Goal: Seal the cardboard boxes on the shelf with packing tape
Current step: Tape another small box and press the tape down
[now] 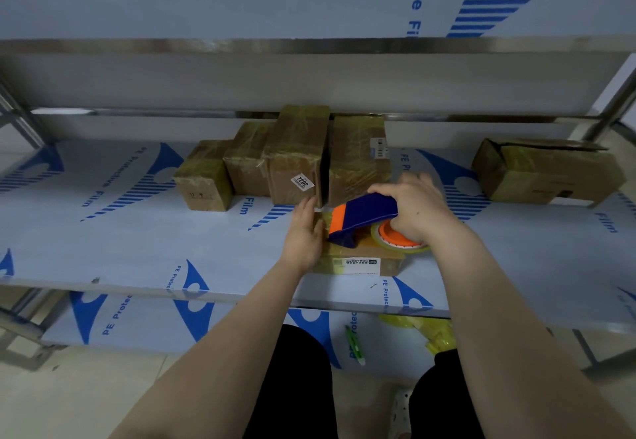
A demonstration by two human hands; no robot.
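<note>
The right grip (416,210) is clamped round the blue tape dispenser (364,215) atop a small cardboard box (364,261) near the front edge of the shelf (120,242). The left grip (304,232), fingers straight, presses the box's left side. Best to pin the tape (322,210) firmly there and draw straight along the seam.

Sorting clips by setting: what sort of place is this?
Probably a stockroom or packing area: metal shelves covered in protective film, a row of taped cardboard boxes, and a tape dispenser in the right hand.
</note>
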